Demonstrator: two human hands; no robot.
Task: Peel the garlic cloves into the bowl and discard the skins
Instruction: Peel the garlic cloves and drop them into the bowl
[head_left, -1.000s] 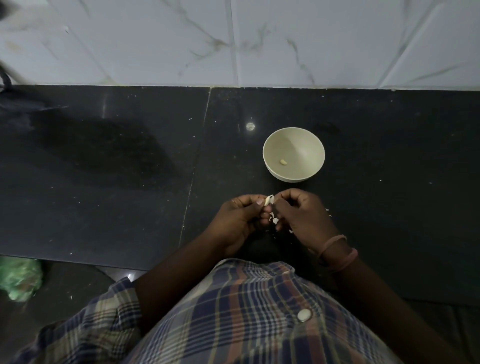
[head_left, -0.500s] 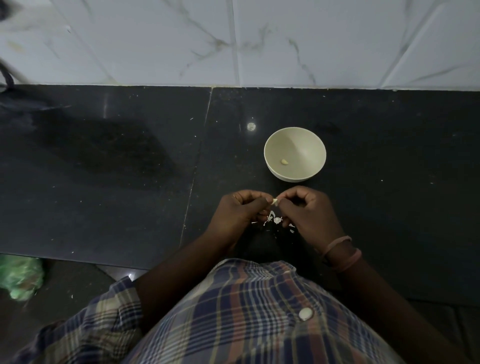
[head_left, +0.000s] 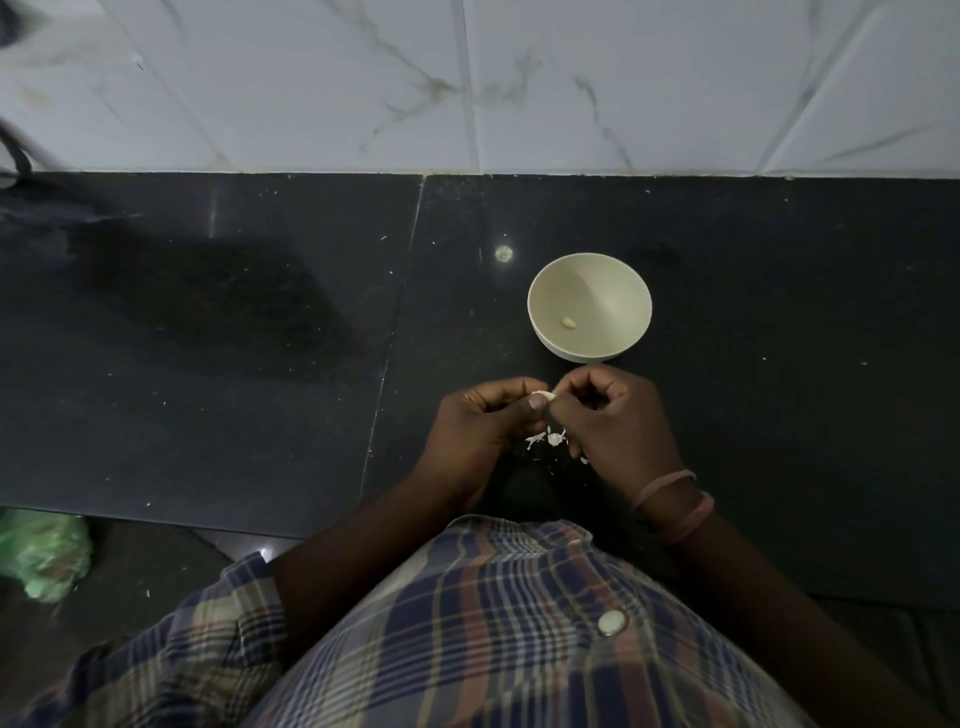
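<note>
Pale garlic clove (head_left: 545, 396) pinched between both hands (bowl (head_left: 540, 317) beyond).

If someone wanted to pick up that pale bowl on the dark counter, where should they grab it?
Probably by the rim of the bowl, on its far or right side. It stands upright with its mouth open, so a thumb can hook inside and fingers outside. Both hands, the left hand and right hand, work a garlic clove just in front of it, so coming from behind avoids them. One peeled clove lies inside; keep it level.
</note>
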